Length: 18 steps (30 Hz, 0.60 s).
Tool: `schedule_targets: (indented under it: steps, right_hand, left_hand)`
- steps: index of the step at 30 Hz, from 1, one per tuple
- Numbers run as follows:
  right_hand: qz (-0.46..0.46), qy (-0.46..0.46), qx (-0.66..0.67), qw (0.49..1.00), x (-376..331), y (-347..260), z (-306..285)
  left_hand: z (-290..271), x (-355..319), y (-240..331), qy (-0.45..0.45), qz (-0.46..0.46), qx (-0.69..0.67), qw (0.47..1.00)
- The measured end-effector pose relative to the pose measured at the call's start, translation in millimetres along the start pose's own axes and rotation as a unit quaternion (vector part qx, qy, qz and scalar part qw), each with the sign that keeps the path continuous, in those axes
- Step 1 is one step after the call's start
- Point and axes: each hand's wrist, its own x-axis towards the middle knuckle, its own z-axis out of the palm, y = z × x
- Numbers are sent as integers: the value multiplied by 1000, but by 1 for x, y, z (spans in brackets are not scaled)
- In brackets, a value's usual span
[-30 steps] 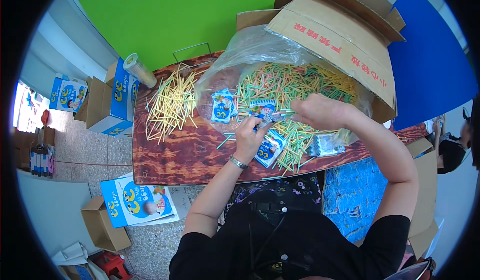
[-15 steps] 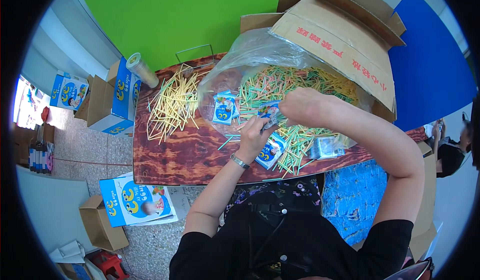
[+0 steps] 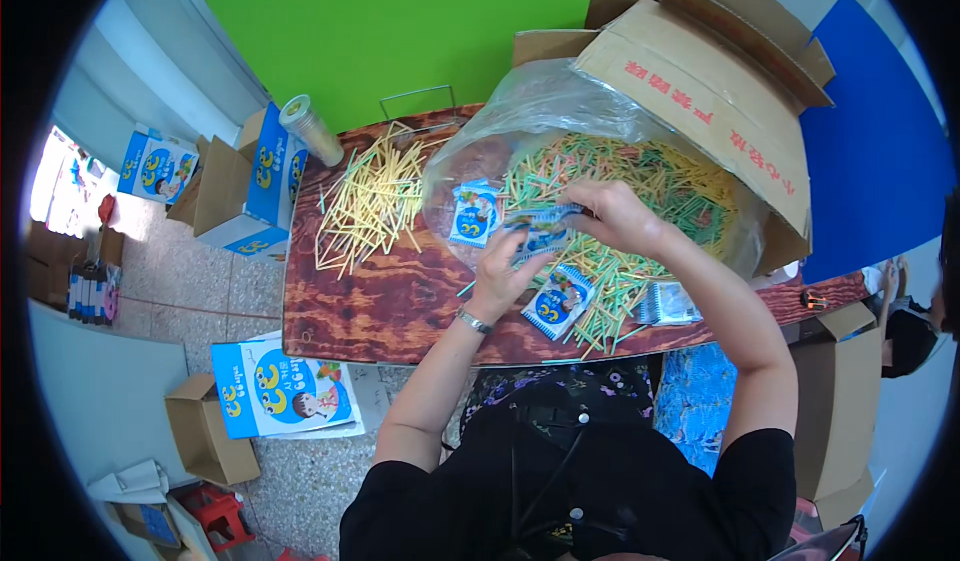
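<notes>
Both hands meet over the wooden table (image 3: 400,306) on one small blue-and-white packet (image 3: 543,231). My left hand (image 3: 510,271) holds it from below, and my right hand (image 3: 615,216) pinches its upper end. Under the hands lies a heap of green, yellow and orange sticks (image 3: 640,186) spilling from a clear plastic bag (image 3: 540,111). Another packet (image 3: 473,213) lies to the left and one (image 3: 556,301) lies below my left hand. A stack of packets (image 3: 668,303) sits to the right.
A separate pile of yellow sticks (image 3: 370,201) lies on the table's left part. A big open cardboard box (image 3: 720,81) stands behind the bag. Blue-and-white cartons (image 3: 270,176) and a flat one (image 3: 280,391) sit on the floor at left, beside a cylindrical container (image 3: 310,129).
My right hand has moved left from the stick heap to the packet. My left hand has risen slightly to meet it.
</notes>
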Motion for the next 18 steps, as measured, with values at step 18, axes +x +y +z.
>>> schedule_targets:
  steps: [18]
  right_hand:
    - [30, 47, 55, 997, 7, -7, 32]
  left_hand:
    - [-14, -12, 22, -10, -171, -223, 960]
